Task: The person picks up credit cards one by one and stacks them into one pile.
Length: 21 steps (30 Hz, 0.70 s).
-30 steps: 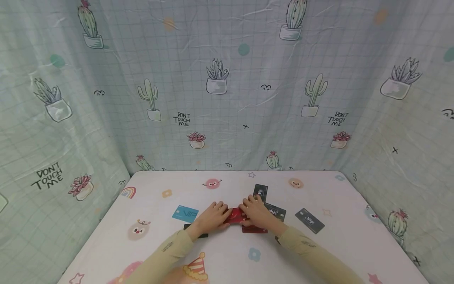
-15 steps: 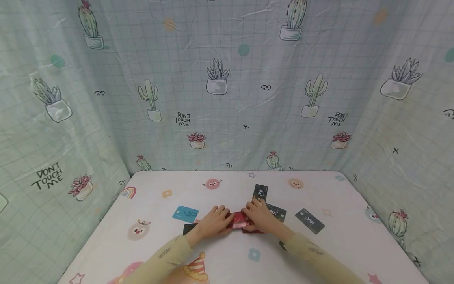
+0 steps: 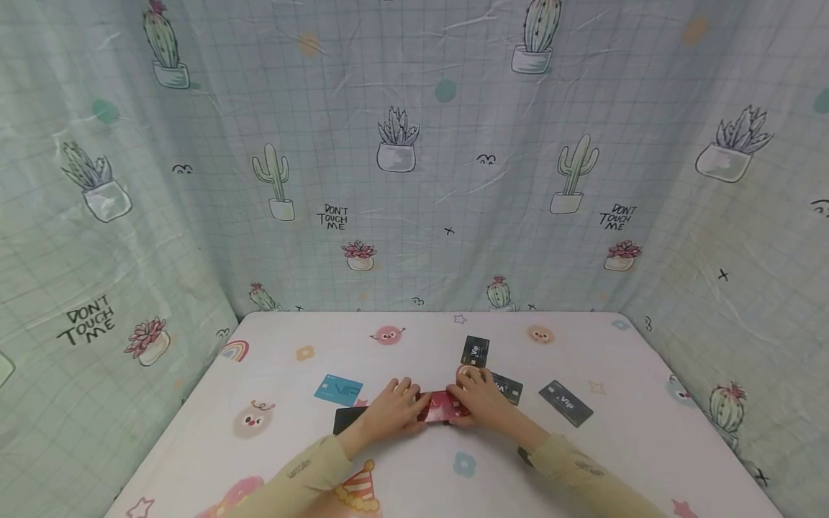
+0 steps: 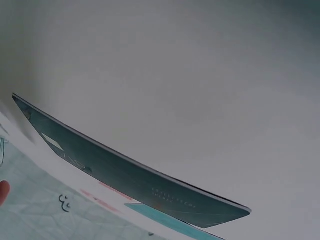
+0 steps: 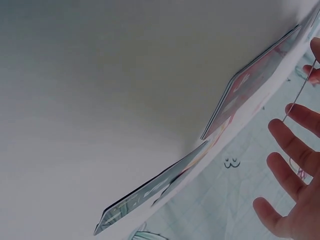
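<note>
A red card (image 3: 438,406) is held between my two hands at the middle of the table, in the head view. My left hand (image 3: 391,409) pinches its left end, while the fingers of my right hand (image 3: 481,398) grip the right end. Seen from the right wrist, the held card (image 5: 300,91) is a thin edge at the right hand's fingertips, with several fingers spread below. Beneath my left wrist lies a black card (image 3: 348,419), partly covered; the left wrist view shows this dark card (image 4: 120,162) at a slant.
A blue VIP card (image 3: 340,390) lies to the left. Black cards stand out behind the right hand (image 3: 476,350), beside it (image 3: 509,388) and farther right (image 3: 566,403). Reddish cards (image 5: 250,82) lie stacked in the right wrist view. My right sleeve partly covers another dark card (image 3: 524,456).
Both hands have drawn the red card slightly toward me and to the right. More of its face shows, and it now overlaps the red card that lay in front of the right hand.
</note>
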Available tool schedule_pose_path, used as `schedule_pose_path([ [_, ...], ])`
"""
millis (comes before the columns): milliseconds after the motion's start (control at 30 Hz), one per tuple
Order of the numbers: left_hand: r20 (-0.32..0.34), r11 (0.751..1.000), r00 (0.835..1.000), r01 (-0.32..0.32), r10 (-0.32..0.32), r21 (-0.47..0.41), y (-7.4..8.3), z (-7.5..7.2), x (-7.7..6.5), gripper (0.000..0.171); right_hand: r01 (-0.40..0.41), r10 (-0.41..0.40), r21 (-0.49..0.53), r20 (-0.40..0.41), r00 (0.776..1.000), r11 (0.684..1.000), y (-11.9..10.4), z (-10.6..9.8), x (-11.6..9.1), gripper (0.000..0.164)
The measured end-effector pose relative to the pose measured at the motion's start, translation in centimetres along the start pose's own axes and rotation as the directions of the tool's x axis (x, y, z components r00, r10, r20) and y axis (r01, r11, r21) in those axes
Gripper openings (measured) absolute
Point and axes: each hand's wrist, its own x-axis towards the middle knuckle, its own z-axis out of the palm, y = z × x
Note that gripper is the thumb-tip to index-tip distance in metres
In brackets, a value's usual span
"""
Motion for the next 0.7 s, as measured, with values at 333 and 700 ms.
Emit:
schedule_pose_path([
  [333,0.027,1.0,1.0,-0.011,0.011,-0.007,0.6,-0.3,0.3,0.054,-0.038,0.037,0.057,0.026,0.999,0.998,0.3,0.0,-1.1,0.054],
  [700,0.005,0.999,1.0,-0.028,0.028,-0.038,1.2,-0.4,0.8,0.052,-0.026,0.03,0.075,-0.046,0.998,0.997,0.8,-0.1,-2.3,0.055],
])
